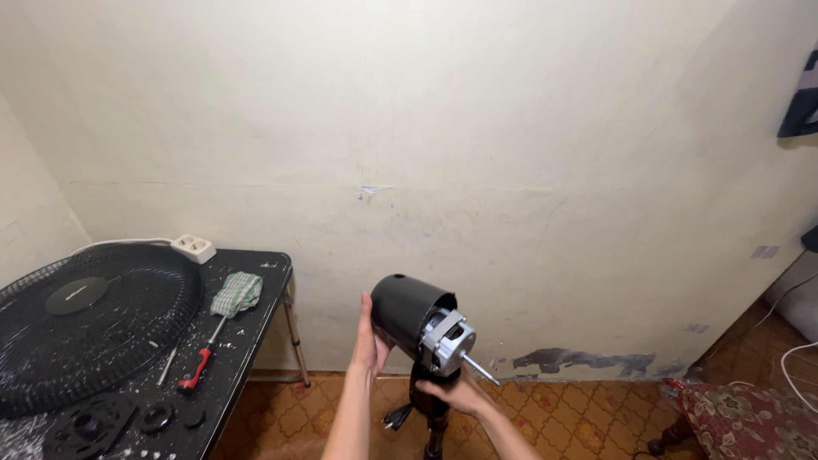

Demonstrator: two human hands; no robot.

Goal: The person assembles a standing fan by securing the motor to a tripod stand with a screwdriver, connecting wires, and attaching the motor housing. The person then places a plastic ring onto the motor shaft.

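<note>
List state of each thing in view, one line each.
Fan motor: on its stand, black housing on, shaft bare.
Left hand: flat on the housing.
Right hand: under the motor.
Fan grille: off, flat on table.
Screwdriver: lying loose.
Cloth: crumpled.

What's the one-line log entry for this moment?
left hand: on black motor housing | right hand: under motor | shaft: bare
</note>
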